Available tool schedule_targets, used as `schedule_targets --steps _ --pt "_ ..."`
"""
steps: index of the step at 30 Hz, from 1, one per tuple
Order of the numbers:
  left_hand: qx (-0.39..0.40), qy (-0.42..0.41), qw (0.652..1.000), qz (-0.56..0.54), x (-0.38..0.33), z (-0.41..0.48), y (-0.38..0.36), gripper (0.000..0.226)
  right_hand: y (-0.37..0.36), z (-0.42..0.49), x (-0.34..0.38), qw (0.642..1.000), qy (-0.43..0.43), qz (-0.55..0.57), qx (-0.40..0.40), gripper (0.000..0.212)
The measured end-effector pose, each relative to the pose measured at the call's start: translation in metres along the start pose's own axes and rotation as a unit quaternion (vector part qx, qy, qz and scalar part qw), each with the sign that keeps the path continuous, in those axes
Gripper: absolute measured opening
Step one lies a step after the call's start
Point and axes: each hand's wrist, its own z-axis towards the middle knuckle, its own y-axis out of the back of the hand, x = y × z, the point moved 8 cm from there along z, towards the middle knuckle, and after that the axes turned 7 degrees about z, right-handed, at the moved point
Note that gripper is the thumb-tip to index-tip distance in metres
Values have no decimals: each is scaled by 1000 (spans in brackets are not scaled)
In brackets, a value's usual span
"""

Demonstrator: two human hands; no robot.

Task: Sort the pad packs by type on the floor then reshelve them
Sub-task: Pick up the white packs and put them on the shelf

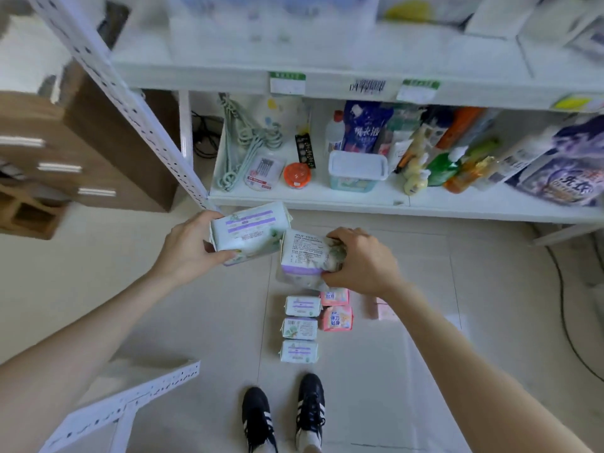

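Note:
My left hand (188, 248) grips a white-and-green pad pack with purple stripes (250, 232) above the floor. My right hand (361, 261) grips a second white pack with a purple band (305, 256), held just right of the first. Below them on the tiled floor lie three white-green packs in a column (299, 328). Two pink packs (336, 310) lie right of that column. Another pale pink pack (382, 308) lies further right, partly hidden by my right forearm.
The low white shelf (327, 199) ahead holds hangers, a lidded tub, bottles and detergent bags. A wooden drawer unit (85, 148) stands at the left. A perforated shelf upright (124, 400) lies at lower left. My black shoes (284, 410) stand behind the packs. A cable (562, 305) runs at right.

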Motion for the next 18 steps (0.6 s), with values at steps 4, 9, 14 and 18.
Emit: schedule_targets --steps 4,9,14,18 --pt "-42 -7 999 -21 -30 -8 91 60 73 -12 64 999 29 10 -26 66" --pt "-105 -9 993 -55 -65 -23 196 61 167 -29 146 995 70 14 -65 70" --pt "-161 -33 983 -76 -100 -34 294 62 248 -44 219 988 117 11 -100 73" --pt "-201 -47 973 -106 -123 -41 366 58 303 -56 271 978 160 27 -133 73"
